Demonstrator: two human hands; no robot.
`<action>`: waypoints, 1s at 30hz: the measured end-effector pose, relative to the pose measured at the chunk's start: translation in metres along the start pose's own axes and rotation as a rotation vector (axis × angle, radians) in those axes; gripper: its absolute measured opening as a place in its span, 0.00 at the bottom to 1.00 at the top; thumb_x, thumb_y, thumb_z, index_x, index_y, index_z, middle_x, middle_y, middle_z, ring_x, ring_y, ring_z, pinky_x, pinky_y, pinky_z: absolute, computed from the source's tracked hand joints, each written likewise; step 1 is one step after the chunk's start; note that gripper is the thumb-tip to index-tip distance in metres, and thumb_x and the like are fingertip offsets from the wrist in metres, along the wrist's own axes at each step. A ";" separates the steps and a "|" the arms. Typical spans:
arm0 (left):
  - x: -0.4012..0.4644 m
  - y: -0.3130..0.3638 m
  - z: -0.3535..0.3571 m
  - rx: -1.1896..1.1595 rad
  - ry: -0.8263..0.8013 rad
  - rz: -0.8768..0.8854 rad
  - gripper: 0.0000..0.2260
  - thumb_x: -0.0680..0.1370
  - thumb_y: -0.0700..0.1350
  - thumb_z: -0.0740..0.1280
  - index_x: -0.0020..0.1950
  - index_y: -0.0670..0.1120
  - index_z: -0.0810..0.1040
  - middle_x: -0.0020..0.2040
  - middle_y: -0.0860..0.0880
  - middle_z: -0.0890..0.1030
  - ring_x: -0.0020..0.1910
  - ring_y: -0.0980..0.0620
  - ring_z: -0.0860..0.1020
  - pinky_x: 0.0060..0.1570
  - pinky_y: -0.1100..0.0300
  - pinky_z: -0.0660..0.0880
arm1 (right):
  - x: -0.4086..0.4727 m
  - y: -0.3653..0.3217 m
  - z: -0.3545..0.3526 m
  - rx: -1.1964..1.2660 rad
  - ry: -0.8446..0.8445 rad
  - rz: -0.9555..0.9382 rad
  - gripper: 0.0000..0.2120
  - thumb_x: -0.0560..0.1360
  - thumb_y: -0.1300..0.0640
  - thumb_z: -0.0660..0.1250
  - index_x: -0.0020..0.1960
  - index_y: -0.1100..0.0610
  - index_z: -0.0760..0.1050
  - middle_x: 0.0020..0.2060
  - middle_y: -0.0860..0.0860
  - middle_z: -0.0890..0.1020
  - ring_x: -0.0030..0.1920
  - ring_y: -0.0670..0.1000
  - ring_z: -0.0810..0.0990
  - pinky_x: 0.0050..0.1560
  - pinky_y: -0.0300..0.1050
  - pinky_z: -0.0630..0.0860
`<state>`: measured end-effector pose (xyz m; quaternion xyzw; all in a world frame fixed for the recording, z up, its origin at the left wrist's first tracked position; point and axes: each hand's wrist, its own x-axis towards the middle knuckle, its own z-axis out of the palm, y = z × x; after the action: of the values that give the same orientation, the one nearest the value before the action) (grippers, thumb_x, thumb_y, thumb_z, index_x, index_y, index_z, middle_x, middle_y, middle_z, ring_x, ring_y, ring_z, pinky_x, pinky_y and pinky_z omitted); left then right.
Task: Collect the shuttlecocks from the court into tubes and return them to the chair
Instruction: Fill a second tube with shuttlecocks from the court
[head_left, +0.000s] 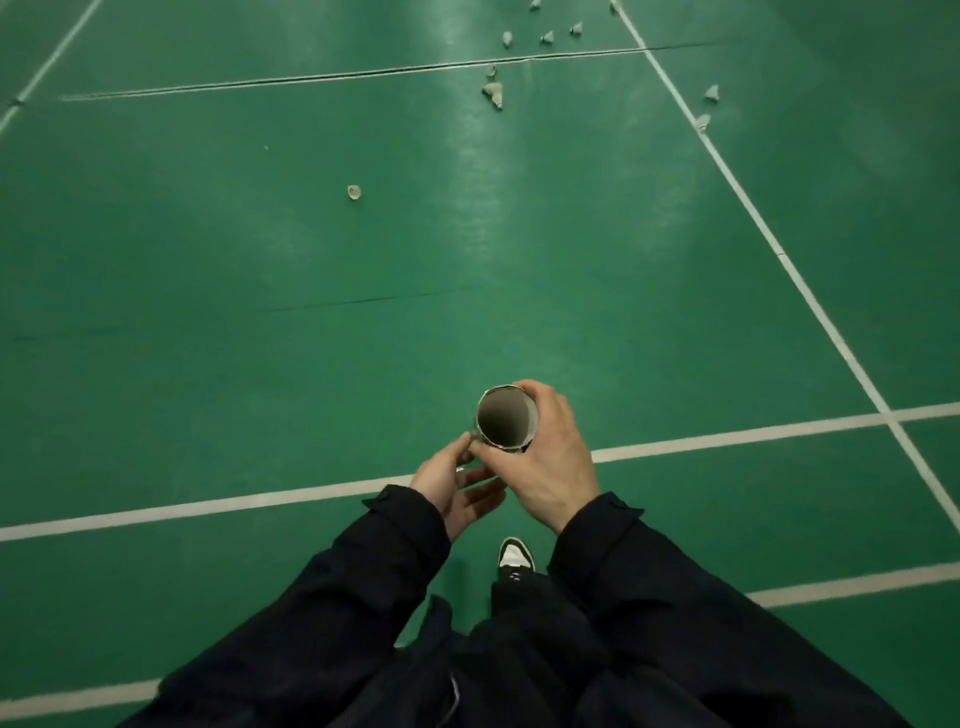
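While the person stands on the green court floor (260, 364), the right hand (545, 457) has its fingers wrapped round an upright cardboard tube (506, 418), its open mouth facing up. The left hand (452, 488) sits just beside it, fingers loosely open, fingertips touching the tube's lower wall. One shuttlecock (354, 192) lies alone ahead; a scattered group of shuttlecocks (493, 93) lies farther off beside the white sideline (779, 254).

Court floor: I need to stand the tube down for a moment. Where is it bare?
Bare green floor lies left of the tube, between the near white line and the lone shuttlecock. Crowded: the far shuttlecock cluster beside the right sideline.
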<state>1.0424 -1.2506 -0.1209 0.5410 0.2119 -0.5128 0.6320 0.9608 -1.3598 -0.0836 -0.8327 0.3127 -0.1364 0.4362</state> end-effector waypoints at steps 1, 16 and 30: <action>0.011 0.027 0.010 -0.017 -0.016 -0.008 0.14 0.85 0.53 0.63 0.62 0.44 0.73 0.46 0.40 0.80 0.45 0.42 0.80 0.49 0.49 0.80 | 0.030 -0.006 -0.001 -0.011 -0.012 -0.014 0.35 0.66 0.41 0.79 0.68 0.46 0.67 0.60 0.46 0.74 0.56 0.45 0.74 0.57 0.41 0.74; 0.280 0.456 0.098 -0.114 -0.041 -0.019 0.21 0.82 0.60 0.64 0.65 0.45 0.75 0.46 0.41 0.80 0.40 0.44 0.81 0.37 0.55 0.79 | 0.520 -0.090 0.067 0.037 -0.076 -0.135 0.36 0.67 0.44 0.79 0.69 0.41 0.65 0.59 0.42 0.72 0.57 0.35 0.72 0.54 0.33 0.73; 0.562 0.828 0.308 0.094 -0.150 0.000 0.25 0.81 0.64 0.64 0.64 0.43 0.78 0.51 0.38 0.83 0.44 0.42 0.84 0.41 0.51 0.80 | 0.994 -0.090 0.045 0.077 0.148 0.006 0.37 0.65 0.44 0.79 0.70 0.39 0.67 0.61 0.38 0.74 0.59 0.39 0.75 0.58 0.37 0.74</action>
<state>1.8960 -1.8556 -0.0965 0.5300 0.1395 -0.5614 0.6200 1.7823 -1.9290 -0.0819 -0.8019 0.3412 -0.2082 0.4441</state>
